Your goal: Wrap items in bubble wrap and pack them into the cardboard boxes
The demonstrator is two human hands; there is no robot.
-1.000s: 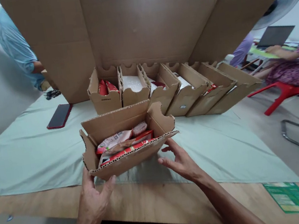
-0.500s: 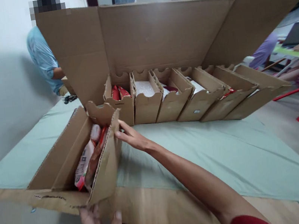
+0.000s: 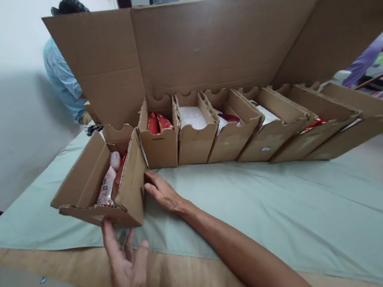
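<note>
A small open cardboard box point(image 3: 130, 192) with red and white packets point(image 3: 109, 185) inside sits at the left end of a row of like boxes point(image 3: 233, 132), angled toward me. My left hand point(image 3: 126, 270) lies under its near end, fingers stretched out, fingertips touching the front wall. My right hand point(image 3: 163, 194) rests flat on the cloth against the box's right side wall, fingers apart. Neither hand grips anything.
A tall folded cardboard sheet point(image 3: 198, 45) stands behind the row. A pale green cloth point(image 3: 276, 198) covers the wooden table point(image 3: 185, 285). A person in a light blue shirt point(image 3: 61, 81) bends at the far left by the white wall.
The packet box has been turned, carried to the left end of the row and set down on the cloth. My hands have loosened from holding it to resting against it.
</note>
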